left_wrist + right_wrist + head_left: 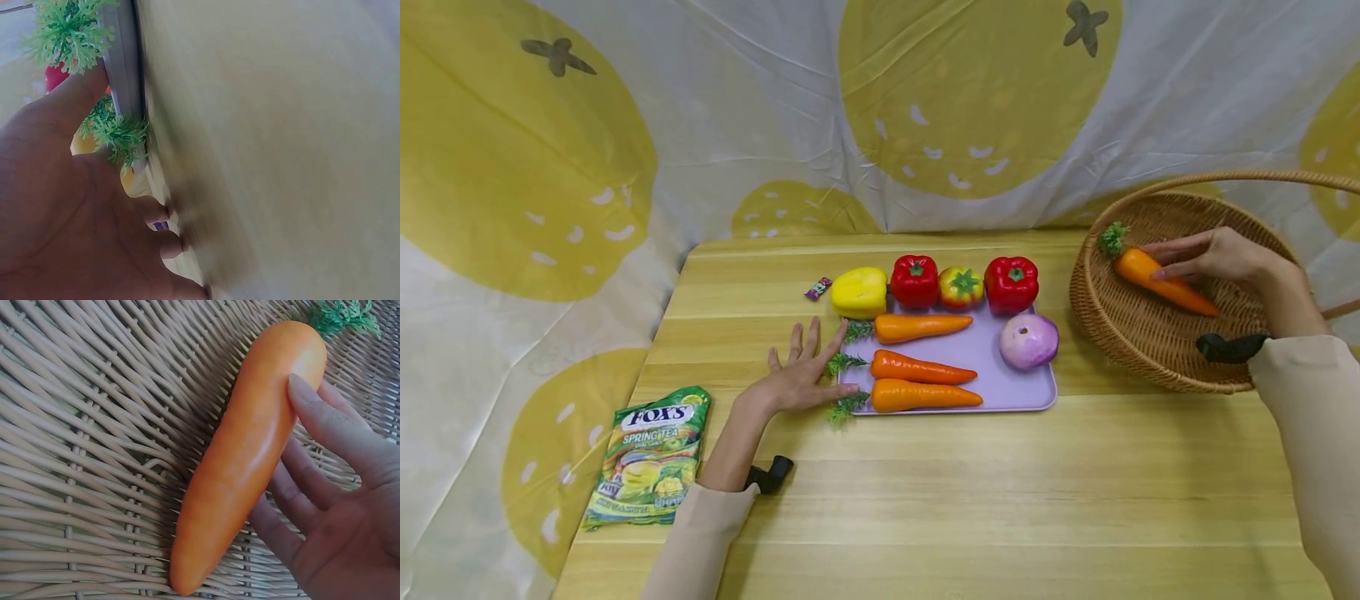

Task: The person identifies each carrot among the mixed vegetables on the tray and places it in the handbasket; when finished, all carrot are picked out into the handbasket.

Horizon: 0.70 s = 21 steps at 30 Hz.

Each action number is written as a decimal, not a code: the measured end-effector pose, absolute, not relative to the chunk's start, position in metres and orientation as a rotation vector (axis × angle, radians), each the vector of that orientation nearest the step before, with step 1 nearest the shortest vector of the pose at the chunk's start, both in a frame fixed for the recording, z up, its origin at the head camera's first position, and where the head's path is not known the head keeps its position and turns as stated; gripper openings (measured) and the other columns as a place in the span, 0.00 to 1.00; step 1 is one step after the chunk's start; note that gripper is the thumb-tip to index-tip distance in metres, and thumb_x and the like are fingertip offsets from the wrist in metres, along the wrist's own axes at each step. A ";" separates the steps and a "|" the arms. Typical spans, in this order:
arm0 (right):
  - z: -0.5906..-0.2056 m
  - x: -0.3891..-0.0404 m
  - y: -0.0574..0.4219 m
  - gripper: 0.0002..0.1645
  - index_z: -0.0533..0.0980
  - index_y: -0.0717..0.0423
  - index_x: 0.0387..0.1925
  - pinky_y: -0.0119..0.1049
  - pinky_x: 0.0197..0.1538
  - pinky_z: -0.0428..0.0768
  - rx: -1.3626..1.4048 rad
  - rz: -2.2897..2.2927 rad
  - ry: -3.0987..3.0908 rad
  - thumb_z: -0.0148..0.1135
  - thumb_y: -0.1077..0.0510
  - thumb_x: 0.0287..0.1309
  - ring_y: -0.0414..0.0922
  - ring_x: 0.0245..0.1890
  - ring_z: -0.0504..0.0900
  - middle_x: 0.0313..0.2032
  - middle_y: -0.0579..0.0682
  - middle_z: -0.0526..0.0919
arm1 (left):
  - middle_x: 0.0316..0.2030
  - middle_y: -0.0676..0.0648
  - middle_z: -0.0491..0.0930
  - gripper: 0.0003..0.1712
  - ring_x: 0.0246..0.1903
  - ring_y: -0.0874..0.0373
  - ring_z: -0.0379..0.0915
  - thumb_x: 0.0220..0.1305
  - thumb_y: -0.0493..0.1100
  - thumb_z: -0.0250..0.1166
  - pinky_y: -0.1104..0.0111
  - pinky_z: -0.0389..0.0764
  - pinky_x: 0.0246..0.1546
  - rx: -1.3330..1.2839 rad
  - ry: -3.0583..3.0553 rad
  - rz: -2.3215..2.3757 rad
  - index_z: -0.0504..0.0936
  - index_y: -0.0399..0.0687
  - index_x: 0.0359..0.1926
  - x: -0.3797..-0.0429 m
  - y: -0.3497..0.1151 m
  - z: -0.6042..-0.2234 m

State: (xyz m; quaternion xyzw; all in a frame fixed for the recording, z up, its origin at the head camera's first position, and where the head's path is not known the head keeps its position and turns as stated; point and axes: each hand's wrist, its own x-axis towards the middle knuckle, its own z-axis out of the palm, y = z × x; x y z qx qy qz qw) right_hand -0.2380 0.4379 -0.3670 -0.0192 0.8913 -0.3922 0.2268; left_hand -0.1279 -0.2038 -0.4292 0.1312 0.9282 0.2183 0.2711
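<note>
Inside the wicker basket (1097, 333) on the right, my right hand (1232, 254) holds an orange carrot (1165, 287) with a green leafy top. In the right wrist view the thumb lies on the carrot (250, 444) near its thick end, and the other fingers are behind it. My left hand (797, 379) is spread at the left edge of a lilac tray (988, 350), beside the leafy tops of three carrots: the upper (921, 327), the middle (925, 367) and the lower (925, 395). The left wrist view shows the tray's rim (125, 69) by the thumb.
Along the tray's back sit a yellow bell pepper (859, 292), two red bell peppers (914, 283) (1011, 285) and a red-yellow tomato-like vegetable (961, 288). A purple onion (1028, 342) is at the tray's right. A small wrapped candy (817, 289) and a FOX'S candy bag (651, 458) lie left.
</note>
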 end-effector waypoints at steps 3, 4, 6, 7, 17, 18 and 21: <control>-0.368 -0.238 0.439 0.26 0.79 0.44 0.66 0.27 0.46 0.84 -0.069 -1.069 2.453 0.69 0.57 0.68 0.20 0.47 0.81 0.54 0.18 0.81 | 0.80 0.44 0.11 0.61 0.78 0.40 0.02 0.63 0.79 0.59 0.26 0.18 0.69 0.358 2.498 0.589 0.27 0.80 0.81 -0.128 -0.204 -0.431; -0.368 -0.237 0.440 0.26 0.79 0.47 0.67 0.28 0.47 0.85 -0.069 -1.074 2.448 0.68 0.57 0.68 0.21 0.46 0.82 0.53 0.17 0.81 | 0.80 0.44 0.11 0.61 0.78 0.40 0.02 0.63 0.78 0.59 0.26 0.18 0.69 0.360 2.497 0.590 0.27 0.80 0.81 -0.129 -0.203 -0.431; -0.368 -0.237 0.440 0.27 0.77 0.50 0.68 0.28 0.47 0.85 -0.075 -1.066 2.445 0.66 0.56 0.70 0.22 0.46 0.83 0.52 0.15 0.80 | 0.80 0.44 0.11 0.61 0.78 0.40 0.01 0.63 0.78 0.59 0.26 0.18 0.69 0.362 2.494 0.590 0.27 0.80 0.81 -0.130 -0.202 -0.432; -0.367 -0.236 0.441 0.27 0.76 0.52 0.69 0.30 0.47 0.86 -0.079 -1.075 2.433 0.65 0.56 0.71 0.23 0.46 0.84 0.51 0.14 0.80 | 0.80 0.44 0.11 0.61 0.78 0.40 0.01 0.63 0.78 0.59 0.26 0.18 0.69 0.362 2.492 0.592 0.27 0.79 0.81 -0.130 -0.202 -0.432; -0.336 -0.237 0.437 0.35 0.56 0.51 0.81 0.31 0.55 0.84 -0.163 -0.883 2.446 0.49 0.47 0.81 0.21 0.50 0.80 0.74 0.35 0.64 | 0.81 0.37 0.15 0.61 0.78 0.35 0.04 0.63 0.79 0.58 0.25 0.16 0.67 0.399 2.477 0.647 0.30 0.74 0.83 -0.124 -0.196 -0.418; -0.332 -0.237 0.435 0.35 0.57 0.52 0.81 0.32 0.55 0.83 -0.170 -0.855 2.456 0.48 0.46 0.81 0.20 0.50 0.80 0.74 0.36 0.65 | 0.80 0.37 0.15 0.61 0.78 0.35 0.04 0.63 0.78 0.59 0.24 0.16 0.67 0.396 2.471 0.655 0.31 0.74 0.83 -0.124 -0.196 -0.417; -0.316 -0.236 0.422 0.37 0.55 0.51 0.82 0.36 0.55 0.83 -0.208 -0.761 2.481 0.45 0.42 0.81 0.21 0.51 0.78 0.76 0.46 0.64 | 0.81 0.37 0.15 0.61 0.78 0.35 0.04 0.64 0.78 0.59 0.24 0.16 0.66 0.389 2.469 0.657 0.31 0.75 0.82 -0.124 -0.196 -0.415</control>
